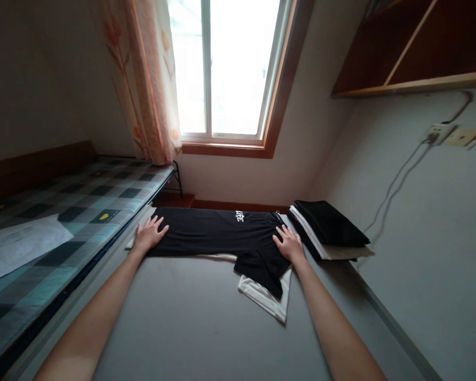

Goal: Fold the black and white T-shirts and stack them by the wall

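Observation:
A black T-shirt (198,231) with white lettering near its right end lies folded lengthwise across the grey tabletop (214,317). One black sleeve (262,269) points toward me, over a white sleeve (264,300) that shows from underneath. White cloth also peeks out along the near edge; how the layers join is hidden. My left hand (149,234) rests flat on the shirt's left end, fingers spread. At the right end, my right hand (289,243) lies on the fabric above the sleeve, its fingers apart. Neither hand grips anything.
Folded black and white clothes (329,227) are stacked at the table's far right, by the wall. Along the left runs a bed with a checked mattress (115,185) and a paper sheet (27,243). A cable (396,174) hangs from a wall socket (440,133).

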Demonstrator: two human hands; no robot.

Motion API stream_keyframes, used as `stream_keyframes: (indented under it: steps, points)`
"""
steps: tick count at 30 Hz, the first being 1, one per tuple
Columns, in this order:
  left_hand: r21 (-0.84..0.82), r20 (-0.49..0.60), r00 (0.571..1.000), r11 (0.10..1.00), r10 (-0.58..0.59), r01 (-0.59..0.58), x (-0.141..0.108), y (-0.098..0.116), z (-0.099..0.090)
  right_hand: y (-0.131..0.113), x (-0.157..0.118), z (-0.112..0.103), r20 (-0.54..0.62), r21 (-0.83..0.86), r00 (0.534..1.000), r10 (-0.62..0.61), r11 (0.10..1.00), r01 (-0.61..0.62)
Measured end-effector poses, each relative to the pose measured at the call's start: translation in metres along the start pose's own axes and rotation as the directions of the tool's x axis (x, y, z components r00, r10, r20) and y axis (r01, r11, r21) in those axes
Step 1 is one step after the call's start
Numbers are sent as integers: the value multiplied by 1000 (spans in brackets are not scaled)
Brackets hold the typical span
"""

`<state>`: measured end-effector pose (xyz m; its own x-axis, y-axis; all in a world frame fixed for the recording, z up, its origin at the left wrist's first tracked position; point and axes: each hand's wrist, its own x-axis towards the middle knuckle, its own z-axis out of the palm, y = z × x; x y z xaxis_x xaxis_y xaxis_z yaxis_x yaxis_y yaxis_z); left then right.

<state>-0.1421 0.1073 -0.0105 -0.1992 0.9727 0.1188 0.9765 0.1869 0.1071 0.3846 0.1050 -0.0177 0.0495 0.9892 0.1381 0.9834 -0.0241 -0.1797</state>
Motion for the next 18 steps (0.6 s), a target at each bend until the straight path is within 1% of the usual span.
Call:
stream_keyframes:
  steps: [1, 3, 5, 6, 9, 11, 13, 14, 16, 18]
  points:
    - [-7, -40, 999, 1000, -1, 0, -2, 1, -1, 1, -1, 1, -18, 10, 1000, -10, 1000, 10]
    - [-20, -155, 988, 1000, 1, -4, -8, 2, -3, 4, -2, 2, -57, 31, 998, -33, 999, 35]
    - [-29, -268, 963, 999, 18, -27, -14, 4, -4, 6, -4, 3, -94, 44, 994, -48, 998, 52]
    - [-33, -306, 951, 998, 36, -48, -16, 4, -5, 7, -5, 4, -107, 45, 993, -51, 997, 56]
    - [-44, -366, 926, 993, 89, -112, -19, 6, -5, 3, -11, 2, -124, 14, 990, -69, 997, 72]
    - [-59, -402, 911, 990, 97, -131, -20, 7, -5, -5, -15, -1, -129, -7, 987, -96, 995, 96]
    - [-77, -422, 902, 987, 94, -139, -22, 11, -6, -16, -20, -4, -131, -7, 983, -130, 992, 130]
    - [-85, -415, 904, 985, 99, -147, -24, 14, -6, -22, -22, -4, -127, -2, 981, -148, 989, 149]
    - [-96, -378, 919, 982, 115, -163, -29, 25, -6, -33, -25, -4, -101, 2, 979, -178, 984, 180]
    - [-110, -312, 943, 982, 114, -155, -35, 38, -4, -40, -26, -3, -46, -6, 982, -182, 983, 182]
